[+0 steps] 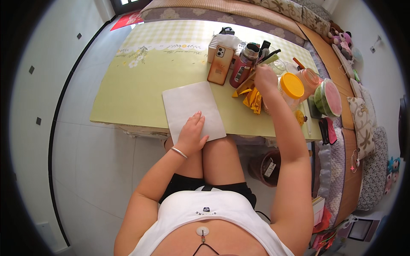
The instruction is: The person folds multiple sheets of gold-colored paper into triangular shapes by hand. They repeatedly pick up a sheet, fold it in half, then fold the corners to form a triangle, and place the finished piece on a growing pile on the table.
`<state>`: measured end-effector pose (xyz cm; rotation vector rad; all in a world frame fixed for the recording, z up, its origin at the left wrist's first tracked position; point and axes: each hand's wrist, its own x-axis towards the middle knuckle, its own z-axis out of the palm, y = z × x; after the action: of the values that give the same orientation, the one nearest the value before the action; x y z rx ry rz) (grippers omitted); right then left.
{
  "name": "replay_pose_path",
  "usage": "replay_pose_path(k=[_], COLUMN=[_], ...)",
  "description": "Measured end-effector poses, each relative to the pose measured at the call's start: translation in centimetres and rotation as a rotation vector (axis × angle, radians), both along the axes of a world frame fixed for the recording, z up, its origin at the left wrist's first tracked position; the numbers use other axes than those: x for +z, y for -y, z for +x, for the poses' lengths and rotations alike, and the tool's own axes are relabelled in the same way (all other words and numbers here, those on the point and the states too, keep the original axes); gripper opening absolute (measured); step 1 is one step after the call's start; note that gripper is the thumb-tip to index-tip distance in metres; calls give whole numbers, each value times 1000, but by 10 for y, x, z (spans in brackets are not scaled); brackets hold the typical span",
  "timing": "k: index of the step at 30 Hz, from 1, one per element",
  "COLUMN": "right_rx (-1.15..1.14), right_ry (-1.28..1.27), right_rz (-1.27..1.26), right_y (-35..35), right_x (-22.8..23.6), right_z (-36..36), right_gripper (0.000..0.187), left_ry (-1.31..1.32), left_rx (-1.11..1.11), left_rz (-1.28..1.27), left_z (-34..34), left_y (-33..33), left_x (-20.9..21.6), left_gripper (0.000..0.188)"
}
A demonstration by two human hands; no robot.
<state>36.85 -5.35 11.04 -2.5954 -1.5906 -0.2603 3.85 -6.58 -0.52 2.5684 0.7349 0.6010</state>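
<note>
My left hand (191, 133) lies flat with its fingers stretched out on a white sheet of paper (190, 100) at the table's near edge. My right hand (265, 80) reaches in among the things crowded on the table's right side. Its fingers are curled, and what they hold, if anything, is hidden. Just left of it stands a reddish flask (241, 70) with a bare metal neck. Below the hand lie crumpled orange-yellow wrappers (253, 100). On its right is a clear jar with a yellow lid (292, 85). A gold phone (220, 65) stands upright left of the flask.
A tissue box (212, 49) is behind the phone. Farther right are a pinkish jar (309, 78) and a cut watermelon (328, 98). A bin (258, 168) stands on the floor below the table's right part. A long sofa (239, 10) runs behind the yellow-green table (132, 91).
</note>
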Motion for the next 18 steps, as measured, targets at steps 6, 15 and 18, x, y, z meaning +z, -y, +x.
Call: replay_pose_path(k=[6, 15, 18], right_rx=[240, 372, 392], right_ry=[145, -85, -220], right_rz=[-80, 729, 875], right_y=[31, 78, 114], right_x=[-19, -17, -17], right_z=[-8, -34, -81], right_gripper=[21, 22, 26], left_ry=[-21, 297, 569], left_rx=[15, 55, 6], left_rz=[12, -429, -877], left_z=[2, -6, 0], left_y=[2, -10, -6], left_x=[6, 13, 25], left_gripper=[67, 51, 54])
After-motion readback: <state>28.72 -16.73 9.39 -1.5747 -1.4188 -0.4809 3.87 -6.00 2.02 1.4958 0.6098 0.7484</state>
